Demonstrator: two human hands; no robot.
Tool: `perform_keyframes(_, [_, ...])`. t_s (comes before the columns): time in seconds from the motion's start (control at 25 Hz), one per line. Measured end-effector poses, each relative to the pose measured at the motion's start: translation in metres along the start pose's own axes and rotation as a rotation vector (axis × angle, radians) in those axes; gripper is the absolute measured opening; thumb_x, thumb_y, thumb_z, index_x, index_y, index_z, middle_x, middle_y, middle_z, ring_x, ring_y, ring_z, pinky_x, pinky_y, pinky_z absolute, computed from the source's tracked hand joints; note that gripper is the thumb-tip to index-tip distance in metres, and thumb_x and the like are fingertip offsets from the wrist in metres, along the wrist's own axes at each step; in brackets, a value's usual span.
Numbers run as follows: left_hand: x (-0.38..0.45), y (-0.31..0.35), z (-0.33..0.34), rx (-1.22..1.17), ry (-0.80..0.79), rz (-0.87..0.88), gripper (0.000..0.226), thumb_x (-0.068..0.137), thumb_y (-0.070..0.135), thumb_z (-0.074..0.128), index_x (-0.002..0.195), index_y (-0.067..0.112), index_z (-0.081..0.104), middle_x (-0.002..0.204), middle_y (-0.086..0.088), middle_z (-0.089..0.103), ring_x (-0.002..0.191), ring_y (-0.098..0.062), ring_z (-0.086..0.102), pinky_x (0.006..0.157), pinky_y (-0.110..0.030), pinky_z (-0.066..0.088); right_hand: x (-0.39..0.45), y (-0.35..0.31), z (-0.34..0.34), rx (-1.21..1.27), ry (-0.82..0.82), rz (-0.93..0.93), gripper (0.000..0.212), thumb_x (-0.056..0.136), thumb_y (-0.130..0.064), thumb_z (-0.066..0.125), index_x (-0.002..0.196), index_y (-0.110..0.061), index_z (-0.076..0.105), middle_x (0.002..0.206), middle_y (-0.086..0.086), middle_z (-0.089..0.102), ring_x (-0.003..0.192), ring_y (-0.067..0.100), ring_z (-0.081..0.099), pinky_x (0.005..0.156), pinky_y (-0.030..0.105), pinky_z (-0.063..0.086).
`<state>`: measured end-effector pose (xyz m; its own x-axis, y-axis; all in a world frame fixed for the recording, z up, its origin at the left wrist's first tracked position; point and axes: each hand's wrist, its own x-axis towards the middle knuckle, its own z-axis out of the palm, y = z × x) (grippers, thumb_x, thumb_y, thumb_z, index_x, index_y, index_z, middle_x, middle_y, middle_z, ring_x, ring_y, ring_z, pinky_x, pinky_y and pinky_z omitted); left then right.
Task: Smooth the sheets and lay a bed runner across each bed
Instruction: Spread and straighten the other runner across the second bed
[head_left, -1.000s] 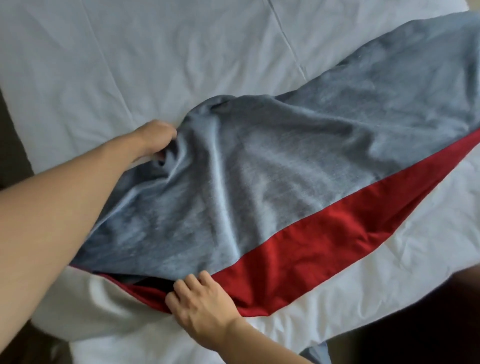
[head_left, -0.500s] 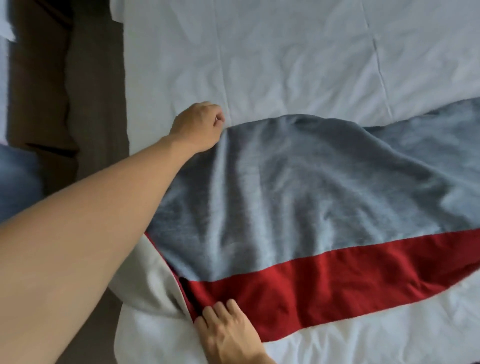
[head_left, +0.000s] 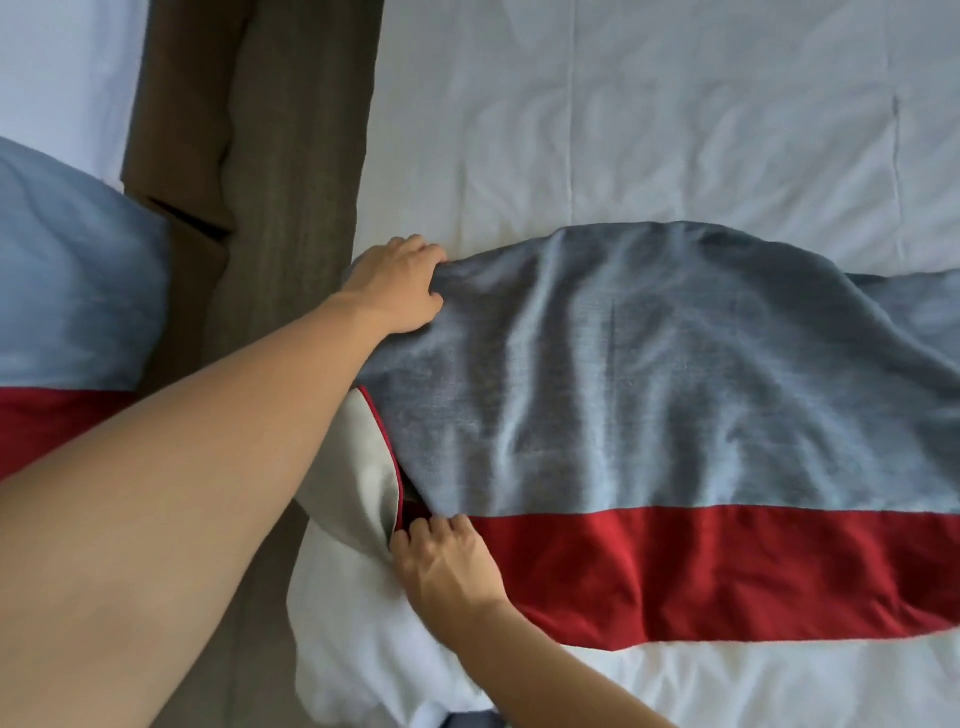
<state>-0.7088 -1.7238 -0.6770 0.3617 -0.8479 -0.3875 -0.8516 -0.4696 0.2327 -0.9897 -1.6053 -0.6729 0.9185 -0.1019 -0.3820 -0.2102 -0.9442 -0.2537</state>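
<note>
Across the white, creased sheet (head_left: 675, 130) we see the runner (head_left: 649, 389), grey weave with a red band, rumpled. Its end sits at the bed's left edge, beside a bare floor strip (head_left: 291, 156). Our left hand (head_left: 397, 286) pinches the grey corner; our right hand (head_left: 447, 558) grips the red corner, fingers curled.

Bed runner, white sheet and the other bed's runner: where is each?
bed runner (head_left: 649, 374): head view, grey middle.
white sheet (head_left: 649, 130): head view, bare part above runner.
other bed's runner (head_left: 67, 291): head view, grey part, far left.
</note>
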Motion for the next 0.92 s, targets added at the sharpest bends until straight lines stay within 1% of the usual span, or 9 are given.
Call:
perform_keyframes(0.16, [-0.011, 0.004, 0.009, 0.075, 0.068, 0.002, 0.040, 0.090, 0.025, 0.057, 0.127, 0.011, 0.054, 0.123, -0.011, 0.058, 0.110, -0.033, 0.055, 0.096, -0.044, 0.042, -0.005, -0.013, 0.000, 0.032, -0.010, -0.037, 0.011, 0.068, -0.028, 0.051, 0.074, -0.026, 0.059, 0.066, -0.005, 0.057, 0.055, 0.017, 0.052, 0.053, 0.028, 0.036])
perform_keyframes(0.28, [-0.015, 0.002, 0.016, 0.166, 0.180, -0.044, 0.030, 0.091, 0.017, 0.056, 0.120, 0.009, 0.059, 0.115, -0.012, 0.060, 0.105, -0.032, 0.055, 0.089, -0.043, 0.041, 0.014, -0.008, -0.008, 0.030, 0.026, 0.013, 0.009, 0.064, -0.026, 0.062, 0.072, -0.025, 0.057, 0.063, -0.005, 0.056, 0.054, 0.016, 0.053, 0.052, 0.028, 0.031])
perform_keyframes(0.4, [-0.015, -0.002, 0.020, 0.226, 0.215, -0.125, 0.020, 0.092, 0.011, 0.057, 0.110, 0.011, 0.066, 0.106, -0.010, 0.064, 0.097, -0.031, 0.058, 0.080, -0.042, 0.044, 0.004, -0.018, -0.001, 0.026, 0.011, 0.013, 0.013, 0.068, -0.021, 0.047, 0.067, -0.027, 0.059, 0.059, -0.008, 0.057, 0.053, 0.014, 0.053, 0.052, 0.026, 0.036])
perform_keyframes(0.48, [-0.011, -0.003, 0.014, 0.192, 0.196, -0.176, 0.017, 0.091, 0.007, 0.057, 0.103, 0.012, 0.068, 0.102, -0.010, 0.064, 0.093, -0.034, 0.061, 0.075, -0.041, 0.047, -0.020, -0.030, 0.007, 0.037, -0.001, -0.004, 0.015, 0.070, -0.022, 0.044, 0.066, -0.027, 0.059, 0.061, -0.008, 0.057, 0.054, 0.015, 0.052, 0.053, 0.027, 0.035])
perform_keyframes(0.56, [-0.005, -0.004, 0.000, 0.139, 0.232, -0.227, 0.017, 0.091, 0.004, 0.054, 0.100, 0.009, 0.067, 0.104, -0.014, 0.063, 0.093, -0.039, 0.063, 0.072, -0.042, 0.046, -0.034, -0.031, 0.009, 0.035, 0.011, -0.053, 0.004, 0.068, -0.026, 0.054, 0.069, -0.027, 0.058, 0.064, -0.007, 0.057, 0.056, 0.016, 0.053, 0.054, 0.028, 0.034])
perform_keyframes(0.6, [-0.003, -0.005, -0.008, 0.101, 0.270, -0.256, 0.017, 0.091, 0.003, 0.053, 0.100, 0.008, 0.065, 0.106, -0.015, 0.063, 0.093, -0.041, 0.063, 0.071, -0.043, 0.045, -0.032, -0.029, 0.007, 0.042, 0.025, -0.044, 0.008, 0.068, -0.031, 0.061, 0.074, -0.027, 0.057, 0.068, -0.006, 0.058, 0.058, 0.017, 0.054, 0.054, 0.029, 0.035])
perform_keyframes(0.68, [-0.009, -0.003, -0.016, 0.006, 0.297, -0.261, 0.018, 0.092, 0.006, 0.050, 0.105, 0.009, 0.062, 0.113, -0.015, 0.062, 0.098, -0.042, 0.063, 0.072, -0.044, 0.045, -0.012, -0.020, 0.000, 0.074, 0.071, 0.020, 0.025, 0.067, -0.041, 0.069, 0.081, -0.025, 0.056, 0.071, -0.003, 0.059, 0.060, 0.020, 0.055, 0.054, 0.031, 0.037])
perform_keyframes(0.8, [-0.046, -0.004, 0.009, -0.102, 0.170, -0.204, 0.031, 0.093, 0.021, 0.055, 0.123, 0.015, 0.052, 0.128, -0.011, 0.053, 0.112, -0.036, 0.055, 0.078, -0.044, 0.044, 0.013, -0.021, -0.007, 0.041, 0.042, 0.039, 0.027, 0.058, -0.031, 0.078, 0.074, -0.024, 0.058, 0.065, -0.002, 0.058, 0.055, 0.020, 0.055, 0.051, 0.030, 0.032])
perform_keyframes(0.92, [-0.099, -0.026, 0.049, -0.214, 0.058, -0.484, 0.049, 0.092, 0.040, 0.055, 0.133, 0.014, 0.047, 0.136, -0.013, 0.049, 0.125, -0.036, 0.048, 0.093, -0.050, 0.045, -0.002, -0.045, 0.003, 0.035, -0.088, -0.055, 0.027, 0.050, -0.027, 0.080, 0.068, -0.026, 0.059, 0.061, -0.005, 0.057, 0.051, 0.017, 0.054, 0.050, 0.027, 0.032])
